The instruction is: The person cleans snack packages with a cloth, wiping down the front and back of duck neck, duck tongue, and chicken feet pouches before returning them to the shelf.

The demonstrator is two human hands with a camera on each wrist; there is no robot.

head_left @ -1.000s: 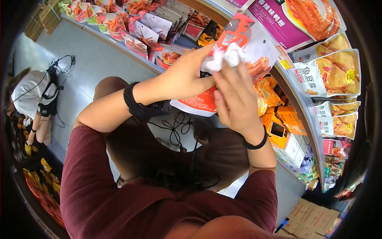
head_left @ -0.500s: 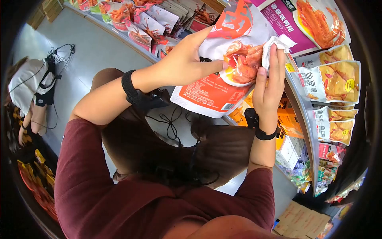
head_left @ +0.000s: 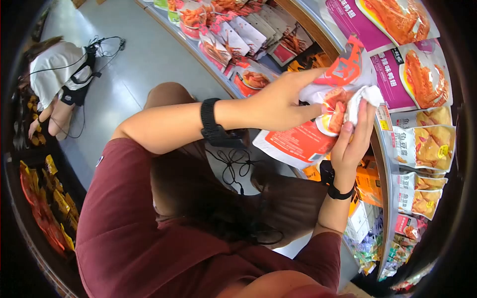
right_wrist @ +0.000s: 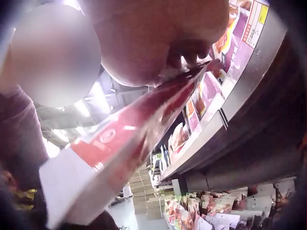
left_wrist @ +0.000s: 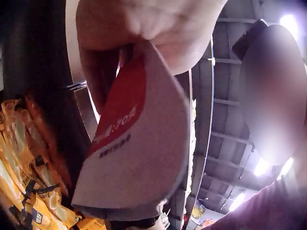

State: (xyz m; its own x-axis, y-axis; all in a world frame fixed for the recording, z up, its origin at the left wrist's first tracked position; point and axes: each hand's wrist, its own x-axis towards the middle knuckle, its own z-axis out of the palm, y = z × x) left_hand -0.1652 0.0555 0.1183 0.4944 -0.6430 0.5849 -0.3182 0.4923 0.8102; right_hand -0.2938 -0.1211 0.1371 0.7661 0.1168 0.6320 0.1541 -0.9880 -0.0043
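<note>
Snack pouch (head_left: pixel 298 141), red and white with a clear window showing reddish food inside, is held up before the shelf (head_left: pixel 386 174) of packets. The left hand (head_left: pixel 278 102) grips its upper part with the thumb across the front. The right hand (head_left: pixel 353 141), fingers pointing upward, pinches a crumpled white cloth (head_left: pixel 365 97) against the window: one pouch, one cloth, two hands.

This is a snack shop. A long grey metal shelf rail (head_left: pixel 387 198) has glossy purple food pouches (head_left: pixel 392 84) displayed above it and orange cardboard cartons (head_left: pixel 366 181) below.
</note>
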